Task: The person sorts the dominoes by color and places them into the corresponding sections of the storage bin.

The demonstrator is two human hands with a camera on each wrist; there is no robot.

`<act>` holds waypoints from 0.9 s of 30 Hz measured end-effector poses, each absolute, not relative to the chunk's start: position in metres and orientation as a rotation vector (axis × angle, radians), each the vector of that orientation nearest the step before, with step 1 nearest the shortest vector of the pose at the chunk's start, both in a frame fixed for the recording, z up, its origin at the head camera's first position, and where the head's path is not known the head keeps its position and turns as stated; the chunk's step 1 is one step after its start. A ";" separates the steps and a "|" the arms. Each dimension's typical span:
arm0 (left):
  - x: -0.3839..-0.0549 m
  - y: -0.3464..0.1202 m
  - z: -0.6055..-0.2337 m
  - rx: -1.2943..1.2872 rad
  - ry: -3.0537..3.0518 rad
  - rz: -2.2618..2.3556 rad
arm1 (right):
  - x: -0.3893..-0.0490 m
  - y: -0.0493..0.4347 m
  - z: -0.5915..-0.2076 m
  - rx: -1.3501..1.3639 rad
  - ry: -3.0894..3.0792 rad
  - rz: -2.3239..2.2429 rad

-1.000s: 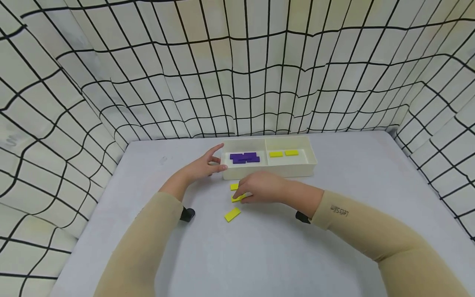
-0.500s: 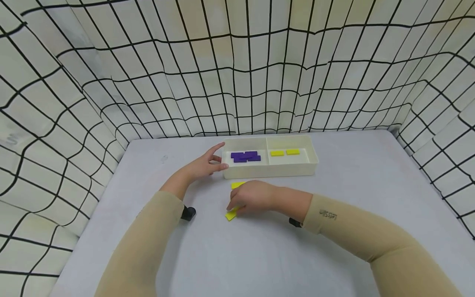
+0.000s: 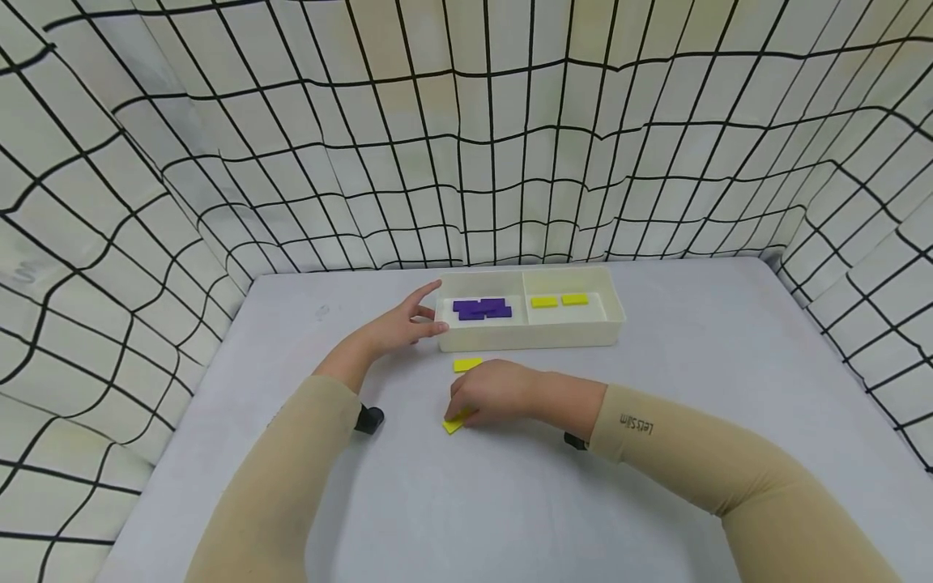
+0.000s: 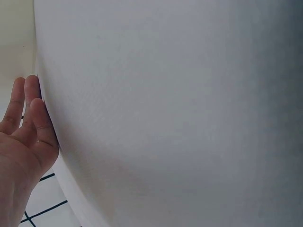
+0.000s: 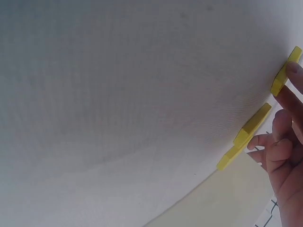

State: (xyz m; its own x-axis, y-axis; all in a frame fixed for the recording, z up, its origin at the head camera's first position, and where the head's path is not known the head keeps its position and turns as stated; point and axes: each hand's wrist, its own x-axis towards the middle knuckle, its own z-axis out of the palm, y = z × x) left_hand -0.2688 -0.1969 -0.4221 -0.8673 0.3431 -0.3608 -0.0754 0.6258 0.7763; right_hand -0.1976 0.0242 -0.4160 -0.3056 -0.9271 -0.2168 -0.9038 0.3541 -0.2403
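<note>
At the left end of the white two-compartment box [image 3: 532, 334], my left hand [image 3: 389, 332] touches the corners with extended thumb and index finger. In the left wrist view its other fingers [image 4: 32, 90] show beside the table surface. My right hand [image 3: 499, 393] pinches a flat yellow block [image 5: 281, 78] between thumb and finger at the table. A second yellow block [image 3: 466, 365] lies just in front of the box. Between these, a third yellow block [image 5: 253, 125] is hidden under my right hand in the head view.
Several purple blocks [image 3: 481, 308] lie partly overlapping in the box's left compartment. Two yellow blocks [image 3: 560, 300] lie in its right compartment. The white table [image 3: 452, 510] is bordered by a wall with black netting [image 3: 466, 162].
My right hand has moved toward me, from the middle yellow block to the nearest one, and its fingers have closed on that block. My left hand has stayed at the box.
</note>
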 end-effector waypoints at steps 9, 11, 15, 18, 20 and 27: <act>-0.269 -0.196 -0.422 0.191 2.343 1.168 | -0.197 0.026 -0.415 -1.627 2.323 -0.077; -0.269 -0.196 -0.422 0.186 2.352 1.166 | -0.198 0.028 -0.414 -1.637 2.333 -0.086; -0.269 -0.196 -0.423 0.193 2.373 1.164 | -0.199 0.032 -0.408 -1.643 2.361 -0.115; -0.267 -0.196 -0.422 0.195 2.369 1.175 | -0.201 0.036 -0.403 -1.635 2.384 -0.117; -0.267 -0.196 -0.421 0.193 2.368 1.179 | -0.203 0.039 -0.401 -1.623 2.398 -0.126; -0.266 -0.195 -0.419 0.200 2.367 1.156 | -0.211 0.056 -0.392 -1.557 2.455 -0.186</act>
State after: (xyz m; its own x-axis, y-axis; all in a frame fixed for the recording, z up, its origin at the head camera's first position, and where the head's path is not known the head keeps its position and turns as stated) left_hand -0.2665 -0.1949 -0.4191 -0.8668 0.3374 -0.3672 -0.0821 0.6297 0.7725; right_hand -0.2108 0.0561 -0.3920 -0.4097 -0.9038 -0.1235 -0.8748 0.4277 -0.2276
